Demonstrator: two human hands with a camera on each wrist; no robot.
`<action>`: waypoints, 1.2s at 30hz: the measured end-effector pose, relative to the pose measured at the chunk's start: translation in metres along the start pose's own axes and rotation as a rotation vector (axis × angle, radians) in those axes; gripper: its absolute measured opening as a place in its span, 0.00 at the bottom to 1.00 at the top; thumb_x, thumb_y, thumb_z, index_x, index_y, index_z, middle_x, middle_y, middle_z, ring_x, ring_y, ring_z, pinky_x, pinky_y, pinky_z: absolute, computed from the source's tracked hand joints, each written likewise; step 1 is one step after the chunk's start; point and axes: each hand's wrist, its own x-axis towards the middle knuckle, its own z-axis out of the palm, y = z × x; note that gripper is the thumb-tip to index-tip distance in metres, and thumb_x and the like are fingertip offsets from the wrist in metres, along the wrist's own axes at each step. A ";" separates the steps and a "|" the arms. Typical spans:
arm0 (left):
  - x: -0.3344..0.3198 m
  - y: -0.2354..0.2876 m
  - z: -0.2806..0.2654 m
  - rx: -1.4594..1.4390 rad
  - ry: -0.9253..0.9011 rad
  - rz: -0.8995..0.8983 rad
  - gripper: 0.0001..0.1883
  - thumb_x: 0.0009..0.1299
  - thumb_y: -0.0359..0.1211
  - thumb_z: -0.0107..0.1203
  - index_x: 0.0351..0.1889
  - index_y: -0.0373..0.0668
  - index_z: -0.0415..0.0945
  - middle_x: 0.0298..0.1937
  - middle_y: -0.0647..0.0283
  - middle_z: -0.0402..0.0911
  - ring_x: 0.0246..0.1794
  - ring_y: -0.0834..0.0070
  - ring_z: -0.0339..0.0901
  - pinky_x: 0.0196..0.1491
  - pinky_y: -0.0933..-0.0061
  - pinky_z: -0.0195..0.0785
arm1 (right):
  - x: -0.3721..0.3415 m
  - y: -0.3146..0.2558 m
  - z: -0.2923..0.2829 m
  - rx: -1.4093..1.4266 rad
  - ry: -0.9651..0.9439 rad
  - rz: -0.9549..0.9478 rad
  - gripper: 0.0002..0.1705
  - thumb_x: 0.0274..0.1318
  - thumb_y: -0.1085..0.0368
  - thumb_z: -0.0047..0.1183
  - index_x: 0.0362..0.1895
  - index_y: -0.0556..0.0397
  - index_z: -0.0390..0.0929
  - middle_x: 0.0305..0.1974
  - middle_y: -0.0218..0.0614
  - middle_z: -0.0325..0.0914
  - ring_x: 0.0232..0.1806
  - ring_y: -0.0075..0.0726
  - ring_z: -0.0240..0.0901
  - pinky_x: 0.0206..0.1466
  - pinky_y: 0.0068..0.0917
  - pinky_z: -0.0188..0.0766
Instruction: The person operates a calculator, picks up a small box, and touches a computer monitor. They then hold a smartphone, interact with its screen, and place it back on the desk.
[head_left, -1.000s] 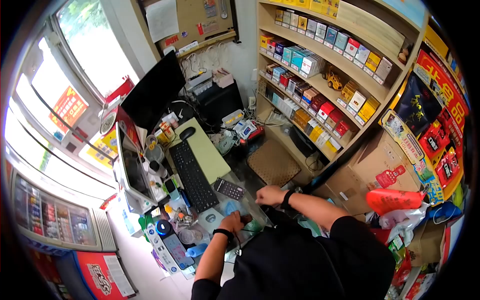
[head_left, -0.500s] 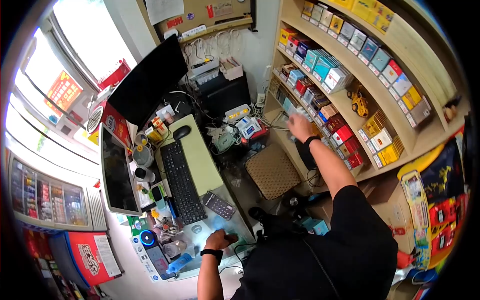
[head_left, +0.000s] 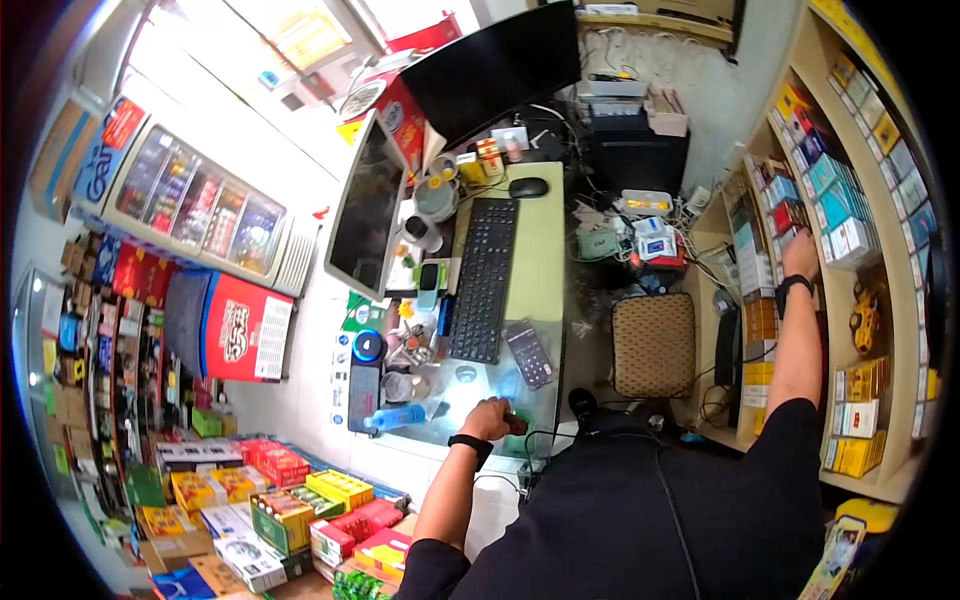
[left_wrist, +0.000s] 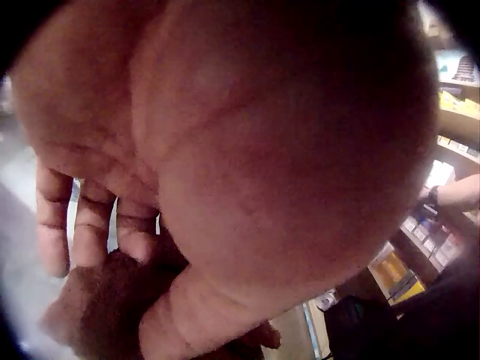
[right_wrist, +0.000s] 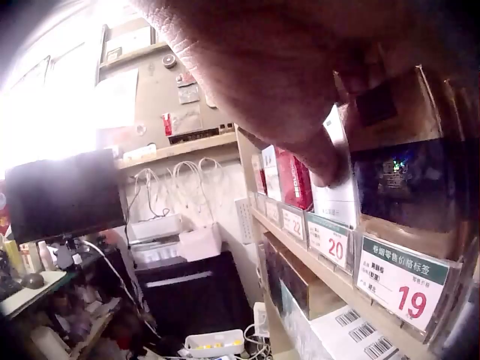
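My left hand (head_left: 487,420) is over the near edge of the glass-topped desk (head_left: 440,432). It holds a dark brown, lumpy object (left_wrist: 101,304) between thumb and fingers; its kind I cannot tell. My right hand (head_left: 799,256) reaches into the cigarette shelf at the right. In the right wrist view its thumb (right_wrist: 324,166) presses on the face of a white cigarette pack (right_wrist: 335,196), the other fingers partly hidden behind the pack. A brown and dark blue pack (right_wrist: 405,187) stands beside it, above a price tag (right_wrist: 405,285) reading 19.
On the desk are a keyboard (head_left: 484,280), a calculator (head_left: 529,353), a mouse (head_left: 528,187) and a blue bottle (head_left: 396,417). Two monitors stand behind, the black one (head_left: 495,75) farther off. A woven-topped stool (head_left: 653,345) sits between desk and shelf. Stacked goods (head_left: 285,515) fill the lower left.
My right hand has gone from near the desk, up and right, into the cigarette shelf. My left hand has stayed at the desk edge with the brown object. The head view has turned.
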 end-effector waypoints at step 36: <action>-0.017 0.026 -0.287 0.661 1.001 -0.245 0.27 0.70 0.47 0.62 0.61 0.40 0.80 0.75 0.48 0.72 0.80 0.48 0.62 0.83 0.29 0.29 | -0.216 -0.213 -0.103 1.395 -0.085 -0.405 0.14 0.66 0.66 0.66 0.51 0.54 0.78 0.38 0.29 0.74 0.37 0.30 0.70 0.45 0.31 0.71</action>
